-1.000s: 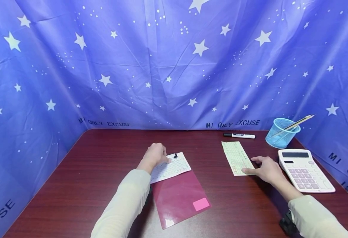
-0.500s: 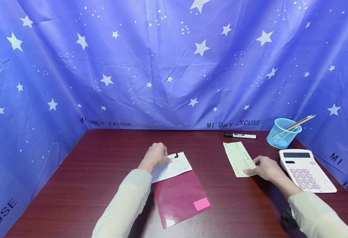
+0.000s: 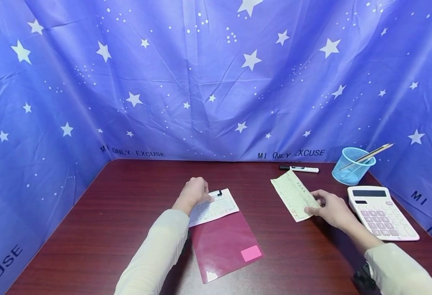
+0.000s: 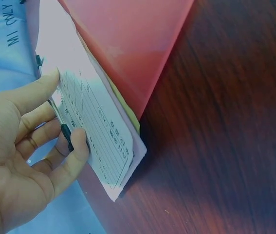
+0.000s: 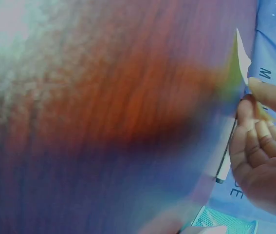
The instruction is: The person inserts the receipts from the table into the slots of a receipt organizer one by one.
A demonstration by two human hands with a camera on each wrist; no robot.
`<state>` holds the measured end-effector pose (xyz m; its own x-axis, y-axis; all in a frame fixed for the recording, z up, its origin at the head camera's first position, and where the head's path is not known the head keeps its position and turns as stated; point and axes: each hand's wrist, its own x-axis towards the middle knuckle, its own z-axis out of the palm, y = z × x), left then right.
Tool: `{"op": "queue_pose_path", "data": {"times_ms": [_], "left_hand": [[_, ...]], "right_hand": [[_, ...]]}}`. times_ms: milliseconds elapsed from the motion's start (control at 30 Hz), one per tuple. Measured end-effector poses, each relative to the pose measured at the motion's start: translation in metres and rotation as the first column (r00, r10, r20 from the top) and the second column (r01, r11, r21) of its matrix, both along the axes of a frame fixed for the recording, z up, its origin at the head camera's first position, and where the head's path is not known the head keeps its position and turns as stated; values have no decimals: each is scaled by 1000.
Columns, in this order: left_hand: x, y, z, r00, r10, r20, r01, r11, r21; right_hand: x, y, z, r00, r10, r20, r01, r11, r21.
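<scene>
At the table's middle my left hand (image 3: 193, 191) grips the top of a translucent red clip folder (image 3: 223, 246), around its black-ended metal clip (image 4: 67, 134). Under the clip lies a small stack of printed forms (image 3: 216, 209), layered white, pink and yellow in the left wrist view. The thumb rests on the top sheet. On the right, my right hand (image 3: 332, 209) pinches the lower right edge of a pale green printed form (image 3: 293, 194) between thumb and fingers. This form is tilted, partly lifted off the table. In the right wrist view it shows almost edge-on.
A white calculator (image 3: 383, 213) lies right of my right hand. Behind it stands a blue mesh pen cup (image 3: 350, 174) with pencils leaning out. A black-capped marker (image 3: 304, 169) lies at the table's back edge. Blue star-printed curtain (image 3: 201, 82) surrounds the dark wooden table (image 3: 101, 229).
My right hand has gripped the pale green form, which has gone from lying flat to tilted and lifted. The left hand and the folder stay in place.
</scene>
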<state>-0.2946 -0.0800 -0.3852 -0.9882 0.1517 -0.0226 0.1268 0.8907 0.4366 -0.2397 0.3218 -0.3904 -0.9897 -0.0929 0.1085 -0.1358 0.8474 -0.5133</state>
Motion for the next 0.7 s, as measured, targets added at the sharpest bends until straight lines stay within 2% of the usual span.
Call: {"op": "queue_pose_path", "data": {"times_ms": [167,367,500,700], "left_hand": [[1,-1,1,1000,2,4,-2,1000,4],[0,-1,-1,1000,-1,-3,1,1000,7],[0,0,-1,1000,-2,-2,2,1000,10],[-1,-1,-1,1000,-1,-1,1,1000,11]], "right_hand": [[0,-5,5,995,20,-100,-26,998,-57],[2,-17,18,977,46,-206,-59,996,-59],[4,-29,31,954,97,-283,-115,992,-48],[7,-55,55,904,218,-368,-230,973,13]]}}
